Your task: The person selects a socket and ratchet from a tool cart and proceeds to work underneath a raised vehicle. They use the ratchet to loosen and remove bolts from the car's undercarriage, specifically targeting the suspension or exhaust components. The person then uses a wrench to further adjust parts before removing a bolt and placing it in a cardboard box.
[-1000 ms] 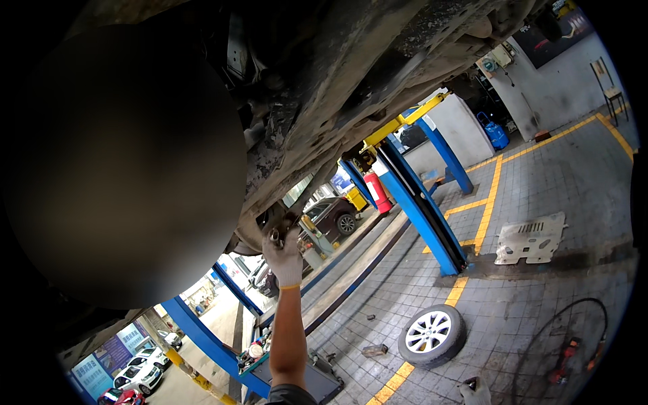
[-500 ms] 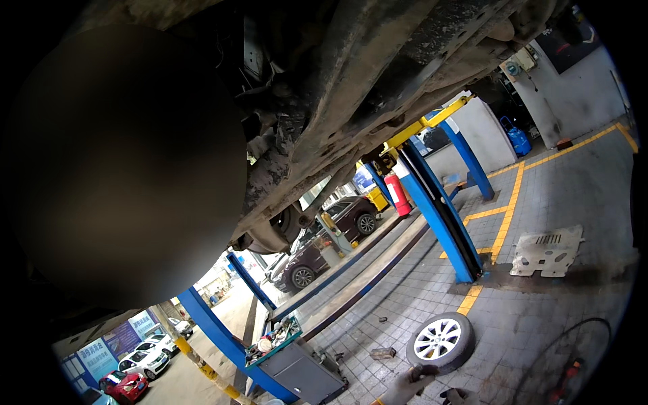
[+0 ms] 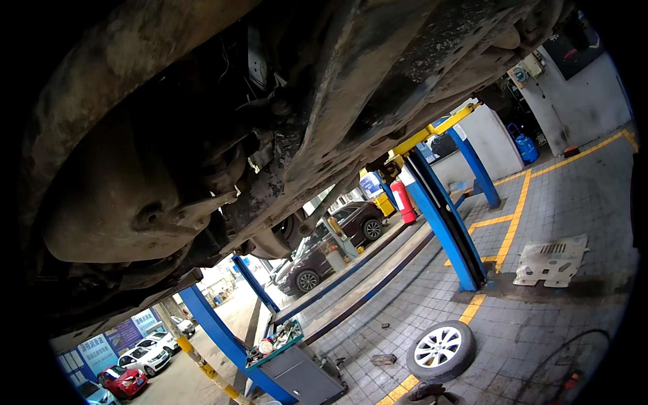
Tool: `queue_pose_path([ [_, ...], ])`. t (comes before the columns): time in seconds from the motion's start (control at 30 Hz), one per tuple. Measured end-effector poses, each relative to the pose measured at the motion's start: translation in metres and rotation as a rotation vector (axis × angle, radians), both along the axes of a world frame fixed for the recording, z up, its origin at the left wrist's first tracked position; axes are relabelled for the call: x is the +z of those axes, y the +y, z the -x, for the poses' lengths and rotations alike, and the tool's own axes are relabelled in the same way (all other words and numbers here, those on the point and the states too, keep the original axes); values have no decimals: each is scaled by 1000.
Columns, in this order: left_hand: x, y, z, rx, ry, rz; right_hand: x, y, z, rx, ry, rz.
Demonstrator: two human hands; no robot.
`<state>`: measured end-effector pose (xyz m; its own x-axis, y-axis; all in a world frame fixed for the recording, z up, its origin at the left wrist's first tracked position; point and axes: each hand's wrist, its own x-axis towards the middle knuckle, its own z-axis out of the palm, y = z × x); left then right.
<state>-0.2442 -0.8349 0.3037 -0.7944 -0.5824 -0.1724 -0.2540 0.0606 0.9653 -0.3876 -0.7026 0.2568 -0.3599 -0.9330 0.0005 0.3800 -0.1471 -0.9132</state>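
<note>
Dark gloved fingers show at the lower edge, just in front of a loose wheel (image 3: 442, 347) lying on the floor. My left hand (image 3: 425, 393) is mostly cut off by the picture's edge. Beside it, a grey and dark gloved shape appears to be my right hand (image 3: 451, 399). The two overlap, so their fingers and anything in them cannot be made out. Overhead, the dirty underside (image 3: 378, 88) of a raised car fills the upper part. A rounded brown housing (image 3: 115, 216) hangs from it at the left. Neither hand touches the car.
A blue lift post (image 3: 439, 223) with a yellow arm (image 3: 432, 133) stands right of centre. A grey tool cart (image 3: 300, 375) bears tools at the lower middle. A metal plate (image 3: 550, 263) and a small block (image 3: 383, 360) lie on the tiles. A hose (image 3: 563, 347) curves at the right.
My left hand, seen earlier stretched out near the wheel, has drawn down and right beside the other hand. The dark blur at left is gone, uncovering the car's underside.
</note>
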Motion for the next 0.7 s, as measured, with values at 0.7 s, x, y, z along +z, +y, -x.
queue_pose_path([
  [0.7, 51, 2, 5, -12, -172, 66, -3, 13, 3, -52, -151, -83],
])
